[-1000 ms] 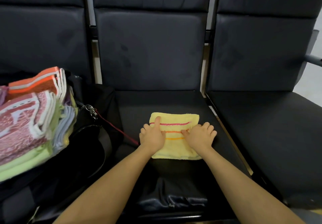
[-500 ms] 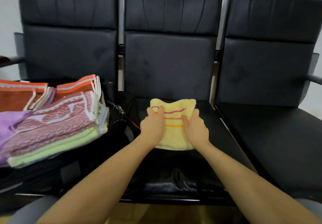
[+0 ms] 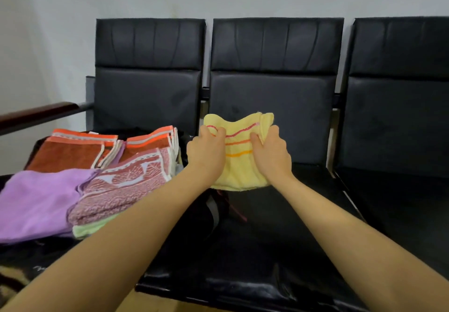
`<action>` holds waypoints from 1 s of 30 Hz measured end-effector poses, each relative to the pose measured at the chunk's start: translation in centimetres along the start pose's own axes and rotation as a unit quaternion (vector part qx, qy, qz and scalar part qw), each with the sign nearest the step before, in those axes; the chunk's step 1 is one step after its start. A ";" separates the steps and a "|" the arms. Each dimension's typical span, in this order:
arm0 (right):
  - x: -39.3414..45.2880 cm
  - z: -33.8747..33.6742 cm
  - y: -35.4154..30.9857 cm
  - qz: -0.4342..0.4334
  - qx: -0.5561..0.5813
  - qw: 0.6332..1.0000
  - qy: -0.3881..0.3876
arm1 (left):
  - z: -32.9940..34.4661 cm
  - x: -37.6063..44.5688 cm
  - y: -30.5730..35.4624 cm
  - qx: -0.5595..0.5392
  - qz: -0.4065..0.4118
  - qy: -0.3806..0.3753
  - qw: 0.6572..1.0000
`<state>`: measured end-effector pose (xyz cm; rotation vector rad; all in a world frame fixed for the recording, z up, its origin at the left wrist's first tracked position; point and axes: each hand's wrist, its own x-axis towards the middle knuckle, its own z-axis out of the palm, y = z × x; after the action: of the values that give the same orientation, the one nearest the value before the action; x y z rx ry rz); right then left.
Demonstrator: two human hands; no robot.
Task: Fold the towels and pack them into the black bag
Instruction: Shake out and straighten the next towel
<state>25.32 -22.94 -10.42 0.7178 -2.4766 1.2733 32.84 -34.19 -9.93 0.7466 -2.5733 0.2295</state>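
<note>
Gripping the folded yellow striped terry towel [image 3: 239, 163] above the middle black padded seat [image 3: 279, 226], left hand [image 3: 206, 152] and right hand [image 3: 271, 154] should keep its 2 sides level while carrying it to the black bag [image 3: 206, 212] with stacked towels [image 3: 102, 171].

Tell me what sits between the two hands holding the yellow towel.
In the head view, only the yellow towel itself: its striped middle spans the gap between the left hand and the right hand, each gripping a side.
</note>
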 end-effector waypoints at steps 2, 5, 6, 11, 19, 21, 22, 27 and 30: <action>1.1 1.1 -0.1 -0.006 0.017 1.000 -0.003 | 0.6 1.1 -0.8 0.033 -0.001 0.011 0.999; 3.3 3.5 -0.4 -0.016 0.050 0.999 -0.012 | 2.0 3.3 -2.3 0.055 -0.015 0.016 0.998; 4.0 4.3 -0.6 -0.018 0.062 0.998 -0.018 | 2.4 4.2 -2.7 0.048 -0.020 0.014 0.999; 7.2 7.2 -2.6 -0.036 0.090 0.994 -0.060 | 2.4 7.7 -5.5 0.001 -0.070 -0.022 0.997; 8.2 9.8 -9.4 0.014 0.101 0.980 -0.169 | -0.5 7.9 -11.5 -0.038 -0.152 -0.150 0.976; 8.4 10.6 -11.4 0.024 0.091 0.975 -0.199 | -0.8 8.1 -13.3 -0.038 -0.173 -0.174 0.969; 8.7 11.1 -12.3 0.028 0.084 0.973 -0.212 | -0.7 8.4 -14.3 -0.041 -0.184 -0.181 0.965; 10.3 15.6 -15.7 0.039 0.028 0.970 -0.237 | 0.9 10.8 -19.0 -0.087 -0.214 -0.215 0.949; 11.4 19.0 -16.6 0.052 -0.005 0.968 -0.247 | 2.9 12.0 -21.6 -0.071 -0.191 -0.240 0.949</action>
<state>24.51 -50.09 -5.08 1.0204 -2.9435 1.2339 34.42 -58.69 -6.21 1.3581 -2.7638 -0.2949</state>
